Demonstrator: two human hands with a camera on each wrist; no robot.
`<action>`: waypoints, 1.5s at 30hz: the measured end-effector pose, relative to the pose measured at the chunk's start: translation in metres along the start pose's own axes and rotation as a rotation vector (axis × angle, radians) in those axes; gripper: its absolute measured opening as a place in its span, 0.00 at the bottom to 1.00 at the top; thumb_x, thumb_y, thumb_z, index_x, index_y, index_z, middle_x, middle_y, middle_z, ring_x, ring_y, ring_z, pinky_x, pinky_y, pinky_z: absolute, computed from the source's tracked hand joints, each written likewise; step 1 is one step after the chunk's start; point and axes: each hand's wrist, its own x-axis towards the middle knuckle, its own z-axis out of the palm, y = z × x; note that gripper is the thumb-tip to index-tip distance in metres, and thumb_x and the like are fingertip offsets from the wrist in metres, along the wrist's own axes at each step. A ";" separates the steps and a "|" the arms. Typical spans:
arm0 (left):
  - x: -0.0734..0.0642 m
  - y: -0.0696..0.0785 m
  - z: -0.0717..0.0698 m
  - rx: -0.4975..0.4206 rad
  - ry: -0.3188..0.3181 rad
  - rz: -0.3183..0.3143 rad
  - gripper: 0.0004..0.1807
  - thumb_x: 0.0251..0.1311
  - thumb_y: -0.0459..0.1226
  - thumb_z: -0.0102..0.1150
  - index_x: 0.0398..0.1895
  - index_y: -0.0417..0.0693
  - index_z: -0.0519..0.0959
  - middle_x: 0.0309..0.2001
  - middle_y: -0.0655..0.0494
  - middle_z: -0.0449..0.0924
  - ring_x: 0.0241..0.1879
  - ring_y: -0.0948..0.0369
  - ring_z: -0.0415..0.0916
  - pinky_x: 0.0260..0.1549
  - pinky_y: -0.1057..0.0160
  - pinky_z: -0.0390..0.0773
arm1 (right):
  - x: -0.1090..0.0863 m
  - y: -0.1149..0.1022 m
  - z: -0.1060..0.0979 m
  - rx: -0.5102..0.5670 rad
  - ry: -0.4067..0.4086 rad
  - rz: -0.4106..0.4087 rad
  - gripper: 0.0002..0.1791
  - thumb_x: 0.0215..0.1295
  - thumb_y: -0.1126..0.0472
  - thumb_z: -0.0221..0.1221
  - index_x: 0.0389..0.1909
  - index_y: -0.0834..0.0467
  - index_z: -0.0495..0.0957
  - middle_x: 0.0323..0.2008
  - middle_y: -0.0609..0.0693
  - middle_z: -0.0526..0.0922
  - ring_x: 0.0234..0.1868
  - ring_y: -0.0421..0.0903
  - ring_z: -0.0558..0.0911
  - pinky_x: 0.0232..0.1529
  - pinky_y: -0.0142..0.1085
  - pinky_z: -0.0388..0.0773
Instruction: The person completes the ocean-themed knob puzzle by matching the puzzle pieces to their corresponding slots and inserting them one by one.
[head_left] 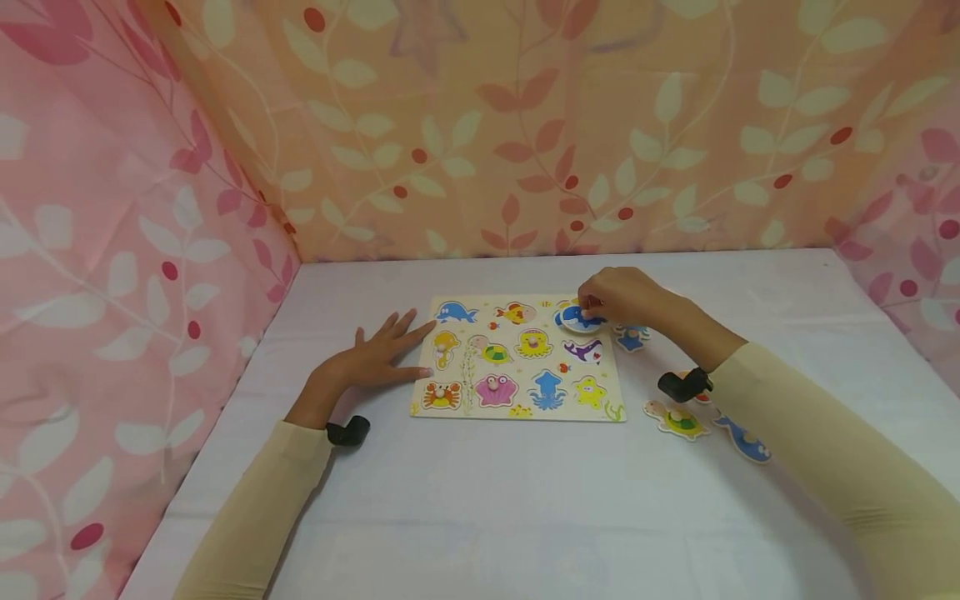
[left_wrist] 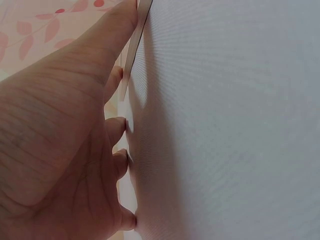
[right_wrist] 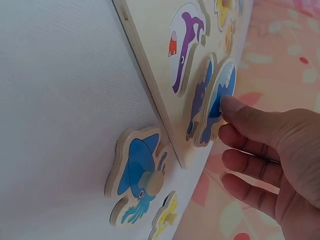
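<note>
A blue-and-white sea-animal puzzle piece (right_wrist: 220, 95) is pinched between the thumb and fingers of my right hand (head_left: 621, 293). It overlaps its matching blue picture near the far right corner of the wooden puzzle board (head_left: 528, 367), tilted slightly off the surface in the right wrist view. My left hand (head_left: 382, 352) lies with fingers spread at the board's left side, thumb and fingertips at its edge. Knobbed pieces such as the crab (head_left: 442, 395), pink shell (head_left: 496, 389) and yellow octopus (head_left: 534, 343) sit on the board.
Right of the board lie a loose squid piece (right_wrist: 135, 170), a yellow piece (right_wrist: 167, 217), a turtle piece (head_left: 677, 420) and a blue whale piece (head_left: 744, 439). My right wrist partly hides a red piece (head_left: 702, 398). Patterned cloth (head_left: 480, 125) stands behind the white table (head_left: 465, 500).
</note>
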 end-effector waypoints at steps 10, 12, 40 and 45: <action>0.001 0.003 0.000 0.004 -0.006 0.004 0.51 0.59 0.72 0.53 0.82 0.75 0.44 0.83 0.54 0.30 0.80 0.44 0.24 0.64 0.21 0.29 | 0.011 0.000 0.005 -0.005 -0.037 0.003 0.04 0.66 0.59 0.68 0.40 0.54 0.86 0.28 0.47 0.81 0.35 0.48 0.77 0.46 0.42 0.78; 0.001 0.003 0.001 0.010 -0.005 0.003 0.52 0.58 0.73 0.53 0.82 0.76 0.44 0.83 0.53 0.30 0.80 0.44 0.24 0.64 0.21 0.29 | 0.013 0.001 0.006 -0.009 -0.041 0.002 0.05 0.67 0.59 0.68 0.41 0.54 0.87 0.28 0.47 0.81 0.35 0.48 0.76 0.46 0.42 0.78; 0.001 0.004 -0.002 0.014 -0.015 -0.024 0.51 0.59 0.71 0.54 0.82 0.76 0.42 0.83 0.54 0.29 0.80 0.45 0.24 0.64 0.22 0.28 | 0.009 0.011 0.016 0.265 0.103 0.127 0.08 0.65 0.58 0.69 0.43 0.55 0.88 0.32 0.49 0.82 0.39 0.51 0.77 0.45 0.44 0.77; 0.002 0.002 -0.002 0.023 -0.013 -0.016 0.52 0.59 0.72 0.53 0.82 0.75 0.42 0.83 0.53 0.29 0.80 0.44 0.24 0.64 0.21 0.29 | -0.008 0.017 0.008 0.246 0.160 0.115 0.10 0.64 0.61 0.69 0.44 0.58 0.87 0.32 0.50 0.83 0.37 0.50 0.76 0.42 0.43 0.78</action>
